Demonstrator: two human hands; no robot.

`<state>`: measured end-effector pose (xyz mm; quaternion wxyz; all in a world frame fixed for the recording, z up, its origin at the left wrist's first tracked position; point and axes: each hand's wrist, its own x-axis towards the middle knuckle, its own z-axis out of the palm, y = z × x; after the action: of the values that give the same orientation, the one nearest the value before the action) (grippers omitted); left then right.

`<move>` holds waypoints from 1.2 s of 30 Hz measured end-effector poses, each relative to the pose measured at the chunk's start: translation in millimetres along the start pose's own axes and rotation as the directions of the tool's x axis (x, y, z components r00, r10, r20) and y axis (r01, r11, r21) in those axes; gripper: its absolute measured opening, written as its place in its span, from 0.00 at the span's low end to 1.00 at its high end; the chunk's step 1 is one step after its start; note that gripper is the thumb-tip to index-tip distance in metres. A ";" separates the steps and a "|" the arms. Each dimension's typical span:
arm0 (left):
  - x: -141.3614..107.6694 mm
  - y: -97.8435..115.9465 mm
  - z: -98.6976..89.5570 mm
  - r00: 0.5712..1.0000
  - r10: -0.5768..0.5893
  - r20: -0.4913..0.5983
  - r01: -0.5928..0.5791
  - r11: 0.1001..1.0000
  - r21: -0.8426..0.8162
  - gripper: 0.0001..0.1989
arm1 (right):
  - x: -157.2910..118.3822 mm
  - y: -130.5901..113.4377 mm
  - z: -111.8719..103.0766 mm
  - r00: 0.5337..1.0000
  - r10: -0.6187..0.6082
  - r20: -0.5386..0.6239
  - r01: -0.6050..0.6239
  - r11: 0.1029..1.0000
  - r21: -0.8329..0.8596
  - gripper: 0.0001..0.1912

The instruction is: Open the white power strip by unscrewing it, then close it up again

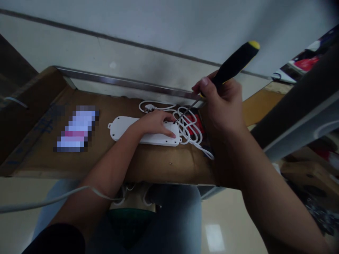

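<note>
1. A pale wall [159, 35] fills the top of the frame, and a glossy tiled floor [227, 225] shows at lower right. Across the middle lies a cardboard-covered workbench [159, 165].
2. A steel edge strip [127, 83] runs along the bench's far side at upper centre. At centre left lies a pixelated pink-and-white packet [76, 128], too blurred to identify.
3. A white power strip [124, 128] lies flat at centre. The left hand [155, 123] sits on its right end, fingers together and curved over the casing, pinning it to the cardboard.
4. The right hand [222, 106] is raised at centre right, its fingers clamped around a black-and-yellow screwdriver [235, 63]. The thin shaft slants down to the casing.
5. The tip sits just beside the left fingertips, so a slip under pressure could stab them or gouge the plastic.
6. A coiled white cable [185, 127] crowds the strip's end, with a plug [149, 107] behind it and a red object [196, 127] beneath. Its loops lie close to the shaft and could snag it or tug the strip out of line.
7. A small metal speck [171, 163] rests on the cardboard below the strip; if it is a loose screw, it could easily be lost.
</note>
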<state>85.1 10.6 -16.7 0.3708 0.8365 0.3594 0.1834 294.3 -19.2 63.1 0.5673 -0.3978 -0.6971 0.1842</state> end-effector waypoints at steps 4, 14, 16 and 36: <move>0.2 1.1 0.5 1.000 -0.011 0.000 0.011 1.000 -0.001 0.36 | 0.1 -2.9 -6.1 0.998 -0.032 -0.049 0.018 0.965 -0.261 0.19; 3.6 -0.7 -1.1 0.999 -0.013 0.029 0.012 1.000 0.029 0.36 | 6.3 -0.7 -13.0 1.000 -0.002 0.011 0.002 1.000 -0.006 0.20; 2.8 0.5 -1.4 0.999 -0.026 0.031 0.026 1.000 0.018 0.37 | 5.1 -2.5 -11.5 0.999 0.018 0.038 -0.019 1.000 0.020 0.18; 1.9 -1.3 0.5 1.000 -0.016 0.008 0.016 1.000 -0.018 0.36 | 0.3 8.7 -8.5 1.000 -0.006 -0.017 0.002 0.972 -0.236 0.11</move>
<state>86.0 12.4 -17.9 0.3812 0.8310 0.3627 0.1803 305.3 -15.2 59.6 0.5224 -0.4626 -0.7099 0.0953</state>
